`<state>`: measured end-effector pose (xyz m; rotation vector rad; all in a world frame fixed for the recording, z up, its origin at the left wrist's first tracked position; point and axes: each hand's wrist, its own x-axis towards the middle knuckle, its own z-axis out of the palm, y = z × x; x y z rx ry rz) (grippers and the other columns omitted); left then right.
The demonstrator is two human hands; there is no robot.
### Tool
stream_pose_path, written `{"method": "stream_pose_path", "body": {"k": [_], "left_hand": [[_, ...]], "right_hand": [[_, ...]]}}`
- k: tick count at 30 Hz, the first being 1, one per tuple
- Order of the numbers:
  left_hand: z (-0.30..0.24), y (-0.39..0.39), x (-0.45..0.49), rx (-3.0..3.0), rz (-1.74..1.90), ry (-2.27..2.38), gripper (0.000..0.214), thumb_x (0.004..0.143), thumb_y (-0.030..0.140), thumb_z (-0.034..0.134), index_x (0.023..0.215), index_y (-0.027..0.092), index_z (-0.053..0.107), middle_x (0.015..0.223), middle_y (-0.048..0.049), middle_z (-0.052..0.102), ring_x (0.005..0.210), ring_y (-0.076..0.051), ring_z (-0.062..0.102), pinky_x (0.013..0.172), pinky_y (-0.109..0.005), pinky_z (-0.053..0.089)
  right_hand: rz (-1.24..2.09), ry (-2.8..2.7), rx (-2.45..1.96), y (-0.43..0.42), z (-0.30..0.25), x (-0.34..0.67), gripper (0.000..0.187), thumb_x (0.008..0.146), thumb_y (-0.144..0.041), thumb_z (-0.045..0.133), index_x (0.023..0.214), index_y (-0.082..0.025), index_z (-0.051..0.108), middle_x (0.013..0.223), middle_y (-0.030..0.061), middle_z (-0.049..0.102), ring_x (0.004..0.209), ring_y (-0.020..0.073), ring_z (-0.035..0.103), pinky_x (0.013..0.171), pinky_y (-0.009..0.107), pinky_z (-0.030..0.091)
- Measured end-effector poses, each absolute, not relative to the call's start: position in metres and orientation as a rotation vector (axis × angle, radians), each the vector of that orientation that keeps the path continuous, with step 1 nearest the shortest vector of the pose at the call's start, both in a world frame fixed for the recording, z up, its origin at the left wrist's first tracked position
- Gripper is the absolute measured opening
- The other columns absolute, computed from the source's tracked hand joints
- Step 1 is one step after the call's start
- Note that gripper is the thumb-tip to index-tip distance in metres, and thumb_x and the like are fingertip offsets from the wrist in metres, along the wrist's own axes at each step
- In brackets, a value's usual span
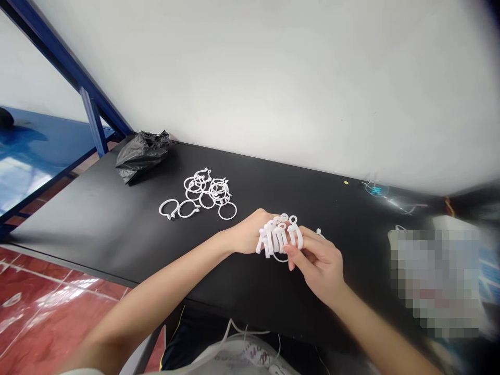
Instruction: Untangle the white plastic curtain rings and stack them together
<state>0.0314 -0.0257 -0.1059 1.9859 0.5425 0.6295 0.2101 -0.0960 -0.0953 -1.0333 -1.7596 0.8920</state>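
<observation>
My left hand (pixel 250 232) is closed around a bunch of several white plastic rings (pixel 278 237), which stand side by side over its fingers. My right hand (pixel 318 263) meets it from the right, its fingers pinched on the rings at the end of the bunch. Both hands hover just above the black table (pixel 117 234). A loose pile of the same white rings (pixel 205 195) lies on the table to the upper left of my hands, with two single rings at its left edge.
A crumpled black plastic bag (pixel 141 153) sits at the table's far left corner. A white wall rises behind the table. A blue metal frame (pixel 91 120) stands at the left over a red tiled floor. A blurred-out patch lies at the right.
</observation>
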Motion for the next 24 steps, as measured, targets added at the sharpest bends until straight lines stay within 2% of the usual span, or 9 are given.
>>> {"method": "stream_pose_path", "body": {"k": [3,6,8,12,15,19,24], "left_hand": [[-0.107,-0.027,0.033,1.927,0.658,0.545,0.017,0.08,0.023,0.055,0.066,0.015,0.047,0.065,0.0041,0.049,0.056,-0.007,0.039,0.055,-0.02,0.034],[-0.109,-0.029,0.034,1.941,0.688,0.585,0.016,0.082,0.023,0.056,0.069,0.015,0.05,0.068,0.004,0.053,0.057,-0.006,0.042,0.055,-0.02,0.034],[-0.109,-0.031,0.034,1.955,0.692,0.626,0.012,0.082,0.021,0.056,0.073,0.015,0.051,0.067,0.0046,0.054,0.055,-0.006,0.044,0.054,-0.019,0.033],[-0.108,-0.032,0.034,1.916,0.681,0.614,0.01,0.081,0.018,0.058,0.074,0.015,0.051,0.065,0.0054,0.054,0.054,-0.006,0.046,0.052,-0.018,0.034],[-0.106,-0.031,0.034,1.896,0.639,0.585,0.017,0.079,0.02,0.061,0.067,0.014,0.051,0.064,0.0045,0.053,0.056,-0.006,0.046,0.053,-0.018,0.035],[-0.11,-0.03,0.037,1.775,0.594,0.545,0.021,0.075,0.022,0.066,0.064,0.013,0.051,0.062,0.0039,0.049,0.057,-0.008,0.044,0.053,-0.019,0.036],[-0.119,-0.03,0.043,1.564,0.595,0.394,0.03,0.07,0.025,0.072,0.059,0.014,0.047,0.058,0.005,0.045,0.054,-0.007,0.039,0.05,-0.02,0.034]], "right_hand": [[0.981,-1.702,-1.059,-0.095,-0.096,0.209,0.033,0.092,-0.025,0.06,0.059,-0.02,0.063,0.067,0.0028,0.06,0.06,0.0143,0.058,0.054,0.027,0.05],[1.206,-1.567,-1.093,-0.094,-0.096,0.206,0.011,0.085,-0.029,0.07,0.078,-0.02,0.071,0.075,0.0036,0.067,0.061,0.016,0.064,0.055,0.029,0.056],[1.328,-1.475,-1.121,-0.094,-0.095,0.203,0.014,0.078,-0.03,0.077,0.087,-0.02,0.073,0.076,0.0035,0.07,0.062,0.0179,0.068,0.056,0.029,0.058],[1.476,-1.415,-1.157,-0.093,-0.093,0.2,0.017,0.077,-0.034,0.077,0.076,-0.018,0.074,0.066,0.0044,0.072,0.057,0.0191,0.07,0.047,0.027,0.056],[1.483,-1.455,-1.148,-0.092,-0.091,0.202,0.02,0.079,-0.035,0.076,0.071,-0.016,0.074,0.061,0.0043,0.071,0.052,0.018,0.069,0.046,0.026,0.056],[1.421,-1.526,-1.113,-0.095,-0.092,0.204,0.014,0.082,-0.029,0.074,0.077,-0.016,0.076,0.066,0.0049,0.075,0.055,0.0183,0.072,0.05,0.026,0.059],[1.152,-1.693,-0.953,-0.099,-0.097,0.205,0.006,0.081,-0.019,0.074,0.079,-0.02,0.079,0.072,0.0038,0.078,0.059,0.019,0.074,0.054,0.026,0.062]]}}
